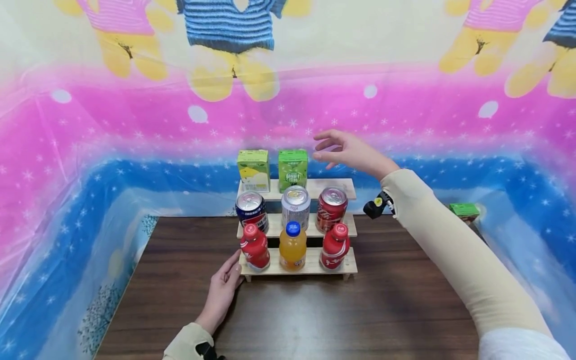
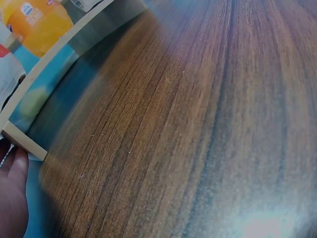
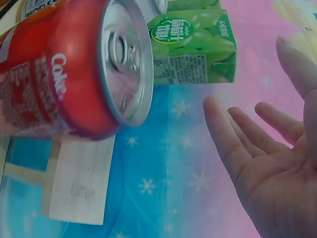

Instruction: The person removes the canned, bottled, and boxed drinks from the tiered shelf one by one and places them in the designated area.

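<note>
A three-tier wooden display rack (image 1: 310, 270) stands on the table. My left hand (image 1: 223, 284) rests against the left end of its lowest tier; in the left wrist view the fingers (image 2: 19, 166) lie beside a rack leg. My right hand (image 1: 348, 150) is raised above the top tier's right part, fingers loosely bent, holding nothing. Nearest to it is a green grape juice box (image 1: 293, 170), with a yellow-green juice box (image 1: 254, 171) to the left. In the right wrist view, a red Coke can (image 3: 74, 74) is close by, apart from the hand.
The middle tier also bears a dark blue can (image 1: 251, 210) and a silvery-white can (image 1: 295, 207). Below stand two red-capped bottles, the left one (image 1: 255, 248) and right one (image 1: 335, 247), flanking an orange drink bottle (image 1: 293, 248). Another green box (image 1: 465, 211) lies at the table's right edge.
</note>
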